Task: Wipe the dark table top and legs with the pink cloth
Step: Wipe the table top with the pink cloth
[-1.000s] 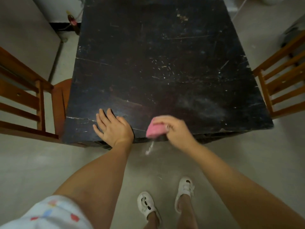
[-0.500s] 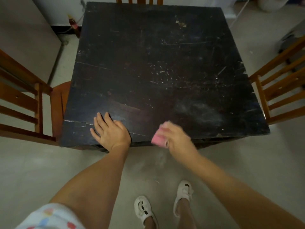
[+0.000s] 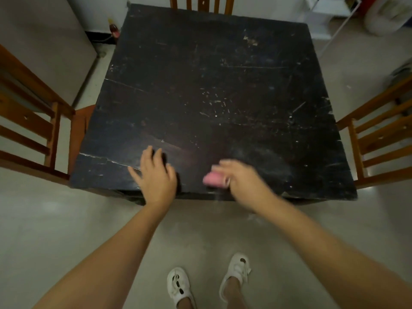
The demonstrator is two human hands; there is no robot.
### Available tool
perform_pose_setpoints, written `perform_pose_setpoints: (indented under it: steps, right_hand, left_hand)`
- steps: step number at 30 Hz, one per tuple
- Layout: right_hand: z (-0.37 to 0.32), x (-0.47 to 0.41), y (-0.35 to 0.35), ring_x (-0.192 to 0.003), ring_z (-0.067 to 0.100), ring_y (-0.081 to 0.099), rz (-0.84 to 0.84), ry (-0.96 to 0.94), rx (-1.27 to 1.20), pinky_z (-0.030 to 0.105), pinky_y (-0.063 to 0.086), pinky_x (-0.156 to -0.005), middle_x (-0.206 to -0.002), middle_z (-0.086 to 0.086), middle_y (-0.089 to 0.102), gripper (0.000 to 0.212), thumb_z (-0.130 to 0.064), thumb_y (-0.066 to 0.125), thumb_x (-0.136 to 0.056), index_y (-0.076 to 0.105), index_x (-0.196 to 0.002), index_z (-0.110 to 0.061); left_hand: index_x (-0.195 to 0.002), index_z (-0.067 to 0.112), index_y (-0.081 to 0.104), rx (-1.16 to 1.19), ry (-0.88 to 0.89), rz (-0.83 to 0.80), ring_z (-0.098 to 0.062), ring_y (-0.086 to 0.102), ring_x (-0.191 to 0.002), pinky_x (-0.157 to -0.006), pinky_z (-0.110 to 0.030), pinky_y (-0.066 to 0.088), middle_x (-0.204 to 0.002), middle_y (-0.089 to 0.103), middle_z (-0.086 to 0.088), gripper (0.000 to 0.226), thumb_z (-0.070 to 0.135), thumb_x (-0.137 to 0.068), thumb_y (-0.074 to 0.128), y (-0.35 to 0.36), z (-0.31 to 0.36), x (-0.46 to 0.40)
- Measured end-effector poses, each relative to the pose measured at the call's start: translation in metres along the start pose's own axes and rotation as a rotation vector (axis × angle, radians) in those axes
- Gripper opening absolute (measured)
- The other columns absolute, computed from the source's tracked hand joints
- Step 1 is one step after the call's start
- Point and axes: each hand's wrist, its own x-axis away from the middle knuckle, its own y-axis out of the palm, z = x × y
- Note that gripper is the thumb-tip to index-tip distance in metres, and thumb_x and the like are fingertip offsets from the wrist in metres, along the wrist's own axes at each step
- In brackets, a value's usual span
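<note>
The dark square table top [image 3: 214, 90] is scratched and flecked with pale marks. My right hand [image 3: 242, 179] grips the bunched pink cloth [image 3: 213, 179] on the top near the front edge; the hand is blurred by motion. My left hand [image 3: 156, 175] rests flat on the top beside it, fingers spread, just left of the cloth. The table legs are hidden under the top.
Wooden chairs stand at the left [image 3: 33, 121], right [image 3: 383, 130] and far side [image 3: 201, 4] of the table. A white rack [image 3: 332, 16] and a bottle [image 3: 113, 30] sit by the back wall. My feet in white shoes [image 3: 178, 286] stand on the grey floor.
My right hand has carried the pink cloth from just off the front edge up onto the table top. My left hand has stayed planted near the edge.
</note>
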Motion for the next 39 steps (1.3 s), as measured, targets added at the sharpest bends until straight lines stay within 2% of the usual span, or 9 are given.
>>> perform_pose_setpoints:
  steps: [7,12,15,18,24,28,31,35,39]
  right_hand:
    - [0.08,-0.129,-0.059,-0.133,0.033,0.034,0.063,0.272,0.182,0.035,0.023,-0.112,-0.143,0.017,0.04,0.048,0.005,0.044,-0.087,0.054,-0.131,-0.012]
    - [0.085,-0.005,0.013,-0.121,0.058,0.039,0.004,-0.197,0.326,0.064,0.024,-0.106,-0.127,0.028,0.055,0.045,-0.03,0.021,-0.1,0.052,-0.125,-0.009]
    - [0.066,0.058,0.021,-0.118,0.052,0.043,-0.134,-0.328,0.184,0.041,0.009,-0.116,-0.125,0.026,0.056,0.052,-0.036,0.017,-0.102,0.054,-0.124,-0.009]
    - [0.069,0.007,-0.032,-0.092,0.026,0.066,-0.022,-0.066,0.008,0.037,0.036,-0.106,-0.102,0.015,0.066,0.036,-0.003,0.039,-0.097,0.048,-0.13,0.008]
    - [0.14,-0.09,-0.08,-0.144,0.032,0.01,0.005,0.103,0.146,0.038,0.005,-0.118,-0.155,0.012,0.022,0.065,0.011,0.039,-0.082,0.041,-0.141,-0.019]
    - [0.143,0.014,-0.022,-0.132,0.055,0.022,0.016,-0.241,0.267,0.063,0.011,-0.108,-0.14,0.029,0.04,0.064,0.006,0.043,-0.07,0.051,-0.131,-0.01]
    - [0.133,0.09,-0.01,-0.137,0.039,0.02,-0.213,-0.371,0.095,0.05,0.005,-0.116,-0.141,0.018,0.043,0.061,0.006,0.048,-0.073,0.047,-0.131,-0.015]
    - [0.129,0.054,-0.079,-0.135,0.025,0.035,-0.029,-0.085,-0.154,0.013,0.015,-0.112,-0.138,0.015,0.048,0.044,0.004,0.04,-0.088,0.053,-0.129,-0.004]
    - [0.166,-0.029,-0.124,-0.144,0.02,0.014,0.147,0.214,0.059,0.034,0.007,-0.119,-0.153,0.003,0.028,0.059,0.01,0.037,-0.09,0.041,-0.14,-0.02]
  left_hand:
    - [-0.129,0.015,0.047,0.068,-0.003,-0.08,-0.018,0.026,-0.138,-0.112,-0.05,-0.007,-0.145,0.038,-0.004,0.048,0.029,-0.087,0.029,0.039,0.077,0.011]
    - [-0.133,0.011,0.044,0.083,0.0,0.007,-0.019,0.035,-0.134,-0.114,-0.048,0.003,-0.14,0.046,-0.005,0.062,0.036,-0.081,0.017,0.04,0.079,0.012]
    - [-0.13,0.011,0.047,0.116,0.027,0.035,-0.022,0.042,-0.129,-0.113,-0.049,0.008,-0.134,0.051,-0.007,0.06,0.036,-0.081,0.023,0.039,0.08,0.014]
    - [-0.127,0.012,0.049,0.082,0.044,0.033,-0.02,0.041,-0.129,-0.113,-0.048,0.009,-0.134,0.051,-0.006,0.059,0.037,-0.08,0.024,0.04,0.078,0.013]
    - [-0.126,0.011,0.051,0.014,0.058,0.031,-0.02,0.039,-0.131,-0.113,-0.049,0.008,-0.137,0.048,-0.005,0.047,0.029,-0.085,0.036,0.044,0.079,0.015]
    - [-0.125,0.011,0.052,-0.006,0.083,0.023,-0.02,0.039,-0.13,-0.113,-0.051,0.007,-0.136,0.048,-0.006,0.047,0.03,-0.085,0.036,0.043,0.079,0.014]
    - [-0.12,0.011,0.055,-0.07,0.227,-0.031,-0.024,0.043,-0.128,-0.109,-0.058,0.009,-0.133,0.051,-0.009,0.047,0.032,-0.083,0.034,0.044,0.084,0.023]
    - [-0.119,0.011,0.059,-0.202,0.461,-0.16,-0.026,0.049,-0.124,-0.104,-0.064,0.02,-0.132,0.053,-0.012,0.048,0.033,-0.082,0.035,0.061,0.121,0.054]
    - [-0.129,0.015,0.051,-0.205,0.381,-0.198,-0.023,0.035,-0.134,-0.109,-0.056,0.013,-0.141,0.045,-0.008,0.053,0.037,-0.087,0.026,0.074,0.154,0.072]
